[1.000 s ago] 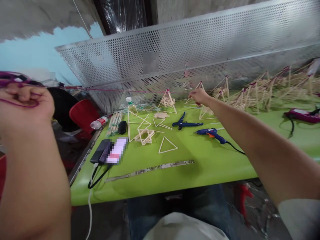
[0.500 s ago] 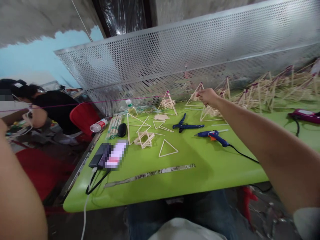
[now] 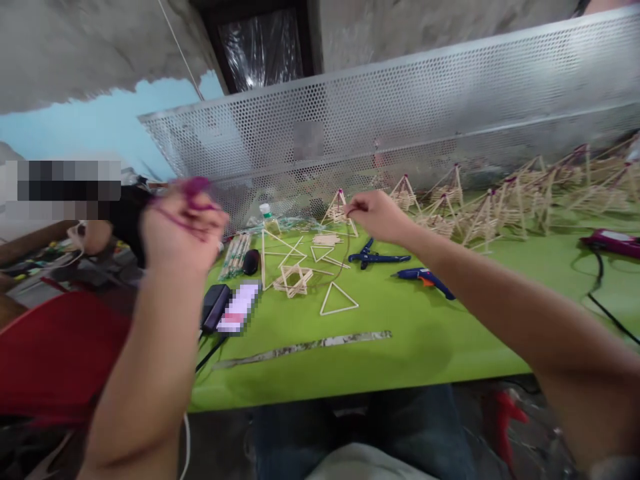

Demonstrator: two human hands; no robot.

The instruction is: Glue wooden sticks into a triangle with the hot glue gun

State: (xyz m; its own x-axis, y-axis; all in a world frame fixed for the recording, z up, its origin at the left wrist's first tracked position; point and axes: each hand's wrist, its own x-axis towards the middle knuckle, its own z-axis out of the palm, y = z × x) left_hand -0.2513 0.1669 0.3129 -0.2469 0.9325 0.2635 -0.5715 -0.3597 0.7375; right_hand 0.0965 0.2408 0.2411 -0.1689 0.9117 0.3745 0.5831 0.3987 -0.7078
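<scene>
Far left: a co-worker point(image 3: 85, 227) sits beyond the red chair point(image 3: 55, 353).

Left hand point(image 3: 183, 230) raised, fingers curled into a fist around a bunch of purple thread point(image 3: 193, 190); loops show over the knuckles.

On the green table point(image 3: 425, 333), left to right: stick bundle point(image 3: 233, 255), phone point(image 3: 236, 307), flat stick triangle point(image 3: 339, 299), half-built stick frame point(image 3: 295, 279), blue pliers point(image 3: 377, 255), glue gun point(image 3: 425, 280).

Right hand point(image 3: 377, 215) held above the table, fingertips pinched narrow on the thread's free end; a thin dark strand hangs from it down towards the frame. Blur hides the span between the hands.

Judged progress: many tied stick pyramids point(image 3: 500, 200) stand along the mesh wall at right, so much is finished. Loose triangles and the frame lie unbound; more tying remains.
</scene>
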